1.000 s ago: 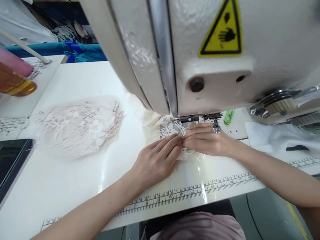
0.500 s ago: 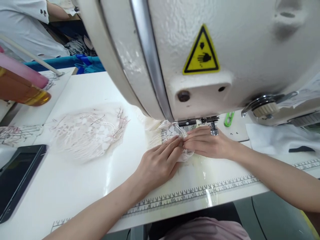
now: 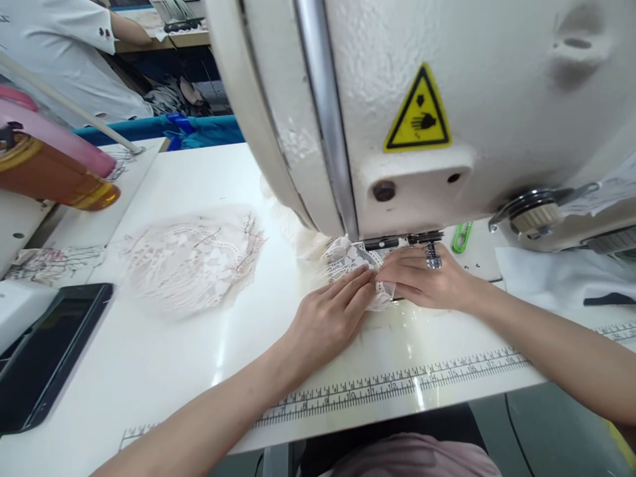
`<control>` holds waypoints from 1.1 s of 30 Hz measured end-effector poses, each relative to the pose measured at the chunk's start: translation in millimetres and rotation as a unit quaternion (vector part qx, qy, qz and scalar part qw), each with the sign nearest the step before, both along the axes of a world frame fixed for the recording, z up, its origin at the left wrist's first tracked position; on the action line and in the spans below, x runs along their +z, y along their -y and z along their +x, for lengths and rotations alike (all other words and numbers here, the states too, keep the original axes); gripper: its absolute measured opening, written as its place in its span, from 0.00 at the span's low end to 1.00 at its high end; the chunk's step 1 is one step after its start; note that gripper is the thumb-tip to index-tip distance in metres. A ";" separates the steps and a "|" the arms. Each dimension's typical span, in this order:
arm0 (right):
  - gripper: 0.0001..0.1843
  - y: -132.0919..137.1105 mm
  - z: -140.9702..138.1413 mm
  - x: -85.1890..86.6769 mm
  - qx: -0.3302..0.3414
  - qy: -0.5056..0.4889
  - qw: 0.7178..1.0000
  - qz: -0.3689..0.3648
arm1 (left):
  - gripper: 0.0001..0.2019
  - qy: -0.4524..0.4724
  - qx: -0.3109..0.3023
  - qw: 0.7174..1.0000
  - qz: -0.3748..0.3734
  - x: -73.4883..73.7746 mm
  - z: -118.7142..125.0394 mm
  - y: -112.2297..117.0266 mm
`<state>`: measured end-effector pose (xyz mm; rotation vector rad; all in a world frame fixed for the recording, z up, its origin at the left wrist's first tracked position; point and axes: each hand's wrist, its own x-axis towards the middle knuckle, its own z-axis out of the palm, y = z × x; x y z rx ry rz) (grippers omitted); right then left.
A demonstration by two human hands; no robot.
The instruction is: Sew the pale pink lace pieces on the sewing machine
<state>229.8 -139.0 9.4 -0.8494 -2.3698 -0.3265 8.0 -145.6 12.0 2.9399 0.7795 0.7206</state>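
Under the head of a white sewing machine (image 3: 397,192) lies a piece of cream lace fabric (image 3: 342,254) with a fringe and a dotted trim. My left hand (image 3: 330,318) rests on its near side, fingers together and closed on the lace, the thumb mostly hidden. Just to the right, my right hand (image 3: 430,278) grips the lace edge with bent fingers, close beside the presser area. The needle itself is hidden behind the machine head and my fingers. Another lace piece (image 3: 193,262), with loose dark and red threads, lies flat on the left.
A ruler strip (image 3: 368,391) runs along the table's front edge. At left are a black phone (image 3: 54,351), an amber bottle (image 3: 59,175) and a pink bottle (image 3: 74,142). A green clip (image 3: 462,237) and white cloth (image 3: 536,275) lie right. A person in white (image 3: 64,59) is beyond.
The whole view has shifted, so the machine and table appear farther right. My fingertips, touching before, now show a small gap over the lace.
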 end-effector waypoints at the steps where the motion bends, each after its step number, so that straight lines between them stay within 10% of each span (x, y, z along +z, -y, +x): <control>1: 0.07 -0.1 0.3 -0.1 0.001 -0.002 1.000 -0.001 | 0.10 0.001 -0.001 1.000 -0.001 0.0 0.0 -0.2; 16: 0.07 0.1 -8.9 -4.4 0.102 -0.066 0.991 -0.063 | 0.07 -0.001 0.022 0.999 0.028 3.8 -6.5 -1.0; 33: 0.12 0.5 -21.0 -12.0 0.034 -0.011 0.997 -0.070 | 0.10 -0.010 0.094 0.995 0.021 2.6 -6.9 -9.7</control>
